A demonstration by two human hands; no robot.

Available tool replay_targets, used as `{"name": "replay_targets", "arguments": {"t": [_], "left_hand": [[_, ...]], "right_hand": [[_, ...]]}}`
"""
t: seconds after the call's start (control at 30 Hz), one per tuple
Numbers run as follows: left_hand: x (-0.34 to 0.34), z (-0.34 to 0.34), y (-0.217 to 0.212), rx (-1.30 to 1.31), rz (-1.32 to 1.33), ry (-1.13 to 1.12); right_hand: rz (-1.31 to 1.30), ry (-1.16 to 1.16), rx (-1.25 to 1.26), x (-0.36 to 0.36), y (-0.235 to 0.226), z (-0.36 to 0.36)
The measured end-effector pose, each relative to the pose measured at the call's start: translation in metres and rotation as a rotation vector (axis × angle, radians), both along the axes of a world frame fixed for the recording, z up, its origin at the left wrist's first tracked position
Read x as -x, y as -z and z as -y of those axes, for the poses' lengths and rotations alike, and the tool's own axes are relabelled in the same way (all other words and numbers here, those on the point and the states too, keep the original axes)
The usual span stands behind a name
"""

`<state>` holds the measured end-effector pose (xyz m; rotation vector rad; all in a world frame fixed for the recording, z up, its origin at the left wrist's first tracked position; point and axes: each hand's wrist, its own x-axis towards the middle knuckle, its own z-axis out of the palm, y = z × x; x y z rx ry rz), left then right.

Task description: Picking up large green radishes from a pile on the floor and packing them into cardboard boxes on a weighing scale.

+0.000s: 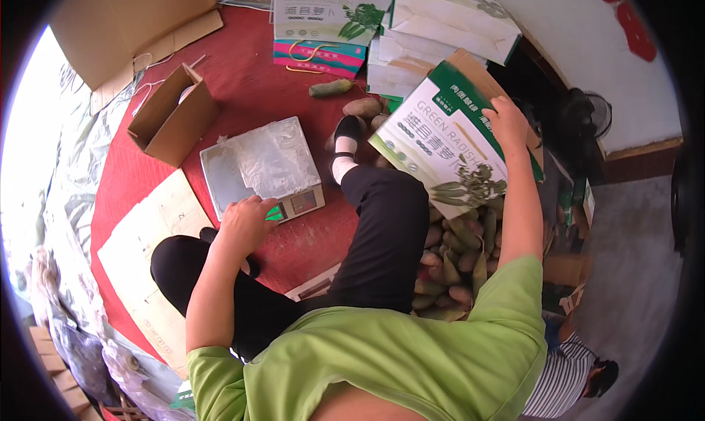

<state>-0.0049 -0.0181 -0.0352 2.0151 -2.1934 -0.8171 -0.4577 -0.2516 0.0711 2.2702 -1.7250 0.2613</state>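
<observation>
My left hand (246, 219) rests on the front edge of a grey weighing scale (220, 178), whose pan is covered with clear plastic film. The fingers lie over the scale's green display corner. My right hand (507, 120) grips the top edge of a white and green printed carton (440, 145), held tilted above a heap of green and purple radishes (459, 263) at my right. My legs in black trousers stretch out between scale and heap.
An open brown cardboard box (172, 116) stands left of the scale on the red floor mat (250, 76). Flat cartons (323, 13) are stacked at the back. Cardboard sheets (150, 252) lie at the left. Another person (569, 377) crouches at lower right.
</observation>
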Motion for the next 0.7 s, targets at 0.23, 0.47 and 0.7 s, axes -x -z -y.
{"name": "replay_targets", "arguments": {"t": [0.23, 0.47, 0.7], "left_hand": [[-0.003, -0.004, 0.005, 0.006, 0.058, 0.021], [-0.005, -0.01, 0.001, 0.026, 0.095, 0.055], [-0.011, -0.013, -0.004, 0.055, 0.034, 0.053]], "right_hand": [[0.742, -0.292, -0.215, -0.067, -0.022, 0.005], [0.94, -0.612, -0.337, -0.177, -0.024, 0.006], [0.586, -0.863, -0.172, -0.302, 0.033, -0.043]]}}
